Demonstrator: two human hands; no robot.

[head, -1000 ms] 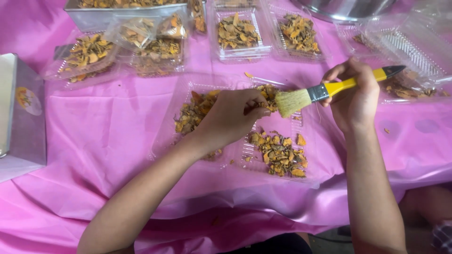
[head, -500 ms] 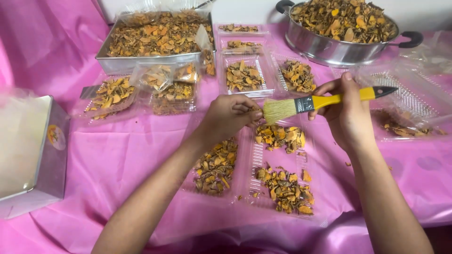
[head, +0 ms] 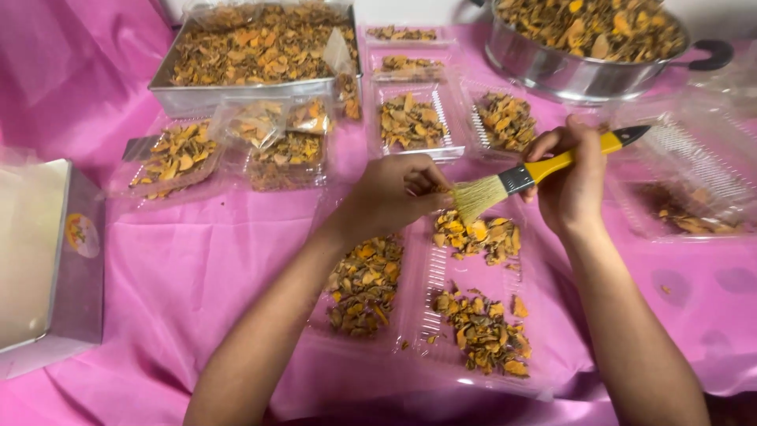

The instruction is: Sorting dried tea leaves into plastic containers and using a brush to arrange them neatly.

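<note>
Since the earlier frame the view has dipped slightly. At centre, the right hand (head: pixel 572 185) grasps a yellow-handled brush (head: pixel 524 177); the left hand (head: pixel 394 197) pinches something hidden beside its bristles, over clear trays (head: pixel 441 276) on pink cloth (head: pixel 181 268).

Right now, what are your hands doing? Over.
Right hand grips brush. Left hand pinches a chip at the bristles. Open tray below. Nothing blocking.

surface: pink tablecloth (head: pixel 197 260), creased | wall: pale strip at top | light: even, bright
</note>
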